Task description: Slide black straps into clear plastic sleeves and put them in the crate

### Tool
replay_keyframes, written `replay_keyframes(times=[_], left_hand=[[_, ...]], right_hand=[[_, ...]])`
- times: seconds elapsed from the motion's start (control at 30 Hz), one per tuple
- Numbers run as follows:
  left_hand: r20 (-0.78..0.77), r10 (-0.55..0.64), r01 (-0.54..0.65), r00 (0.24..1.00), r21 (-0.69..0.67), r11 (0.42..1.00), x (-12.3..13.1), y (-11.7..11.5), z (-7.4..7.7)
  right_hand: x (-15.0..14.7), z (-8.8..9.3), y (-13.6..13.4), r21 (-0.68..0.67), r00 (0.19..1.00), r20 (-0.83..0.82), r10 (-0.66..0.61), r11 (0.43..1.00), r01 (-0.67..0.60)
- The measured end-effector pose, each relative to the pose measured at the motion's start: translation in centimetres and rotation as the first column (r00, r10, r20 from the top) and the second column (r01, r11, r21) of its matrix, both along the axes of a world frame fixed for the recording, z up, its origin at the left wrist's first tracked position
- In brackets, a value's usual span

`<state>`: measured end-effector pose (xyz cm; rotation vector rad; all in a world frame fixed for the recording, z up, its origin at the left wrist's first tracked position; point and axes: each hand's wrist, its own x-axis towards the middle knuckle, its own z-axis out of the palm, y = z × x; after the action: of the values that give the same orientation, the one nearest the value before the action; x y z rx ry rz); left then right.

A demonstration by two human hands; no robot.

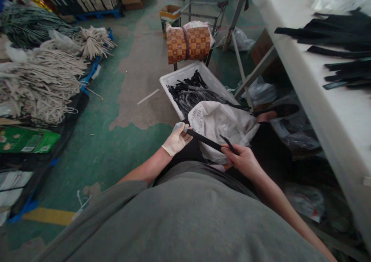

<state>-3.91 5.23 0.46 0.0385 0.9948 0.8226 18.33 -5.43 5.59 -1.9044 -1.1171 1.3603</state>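
While left hand [176,140] and right hand [243,159] grip one strap [204,139], bin [174,75] at 12 o'clock looks mostly full; small pile [333,30] on table [272,7] at 2 o'clock.

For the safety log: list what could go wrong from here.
The bare right hand pinches the black strap; only the left hand is gloved, so chafing seems possible. The white bag lies loose under the hands and might slide off toward the crate.
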Motion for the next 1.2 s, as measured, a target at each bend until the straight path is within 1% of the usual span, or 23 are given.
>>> replay_keyframes(times=[0.07, 0.17, 0.23, 0.27, 0.33, 0.4, 0.43, 0.47, 0.53, 0.6, 0.67, 0.73, 0.8, 0.87, 0.9, 0.97, 1.0, 1.07, 1.13, 1.2], left_hand=[[-0.018, 0.019, -0.019, 1.0, 0.007, 1.0, 0.4, -0.5, -0.4], [-0.012, 0.033, -0.033, 0.999, 0.003, 0.999, 1.3, -1.7, -1.2], [0.026, 0.022, -0.022, 0.999, -0.012, 1.0, 1.8, -2.6, -1.8], [0.043, 0.019, -0.018, 0.999, -0.023, 1.0, 1.9, -2.9, -2.0], [0.064, 0.028, -0.025, 0.998, -0.042, 0.999, 1.9, -3.2, -2.1], [0.064, 0.057, -0.053, 0.996, -0.049, 0.997, 1.7, -3.2, -2.0], [0.064, 0.068, -0.065, 0.996, -0.047, 0.997, 1.7, -3.2, -1.8], [0.067, 0.072, -0.069, 0.995, -0.042, 0.997, 1.7, -3.3, -1.7], [0.088, 0.043, -0.04, 0.995, -0.028, 0.999, 2.3, -3.7, -1.2], [0.124, -0.02, 0.02, 0.992, 0.0, 1.0, 3.2, -4.3, -0.9], [0.143, -0.068, 0.063, 0.987, 0.039, 0.997, 4.0, -4.5, -0.6], [0.134, -0.057, 0.051, 0.989, 0.05, 0.997, 4.1, -4.3, -0.6], [0.116, 0.002, -0.005, 0.993, 0.027, 1.0, 3.6, -3.8, -0.6], [0.112, 0.046, -0.047, 0.993, 0.008, 0.999, 3.3, -3.7, -0.7], [0.12, 0.043, -0.045, 0.992, 0.01, 0.999, 3.4, -3.8, -0.8], [0.146, -0.007, 0.002, 0.989, 0.039, 0.999, 4.0, -4.3, -0.8], [0.159, -0.043, 0.034, 0.986, 0.058, 0.998, 4.3, -4.5, -0.8], [0.165, -0.078, 0.062, 0.983, 0.1, 0.993, 4.9, -4.5, -0.7], [0.141, -0.041, 0.025, 0.989, 0.11, 0.994, 4.9, -4.0, -0.6], [0.114, 0.015, -0.026, 0.993, 0.096, 0.995, 4.7, -3.6, -0.5]], right_hand=[[-0.5, -0.5, 0.2, 0.035, 0.997, 0.058, 0.04, 0.998, -0.042], [-1.8, -1.4, 1.0, 0.08, 0.973, 0.19, 0.129, 0.986, -0.146], [-2.6, -1.8, 1.6, 0.078, 0.949, 0.256, 0.182, 0.975, -0.208], [-2.7, -1.8, 1.8, 0.063, 0.942, 0.263, 0.209, 0.97, -0.233], [-2.2, -1.4, 2.0, 0.0, 0.936, 0.21, 0.282, 0.958, -0.288], [-1.1, -0.6, 2.0, -0.078, 0.925, 0.137, 0.355, 0.934, -0.347], [-0.6, -0.1, 2.0, -0.106, 0.911, 0.137, 0.388, 0.921, -0.376], [-0.2, 0.3, 2.0, -0.123, 0.892, 0.172, 0.418, 0.907, -0.402], [-0.2, 0.9, 2.3, -0.134, 0.834, 0.316, 0.452, 0.892, -0.433], [-1.1, 1.0, 2.9, -0.134, 0.785, 0.418, 0.457, 0.886, -0.444], [-2.1, 1.1, 3.5, -0.128, 0.8, 0.396, 0.451, 0.89, -0.438], [-2.2, 1.4, 3.8, -0.133, 0.837, 0.315, 0.447, 0.894, -0.427], [-1.5, 1.9, 3.7, -0.147, 0.843, 0.291, 0.454, 0.891, -0.429], [-0.6, 2.2, 3.6, -0.157, 0.799, 0.376, 0.47, 0.882, -0.445], [-0.4, 2.2, 3.6, -0.152, 0.765, 0.438, 0.472, 0.878, -0.454], [-0.7, 1.8, 3.7, -0.129, 0.718, 0.525, 0.457, 0.877, -0.463], [-1.0, 1.5, 3.8, -0.115, 0.721, 0.53, 0.447, 0.88, -0.461], [-1.4, 1.1, 4.0, -0.092, 0.776, 0.463, 0.428, 0.894, -0.439], [-1.2, 1.1, 3.9, -0.092, 0.832, 0.363, 0.419, 0.905, -0.416], [-0.4, 1.4, 3.7, -0.088, 0.842, 0.34, 0.419, 0.906, -0.415]])
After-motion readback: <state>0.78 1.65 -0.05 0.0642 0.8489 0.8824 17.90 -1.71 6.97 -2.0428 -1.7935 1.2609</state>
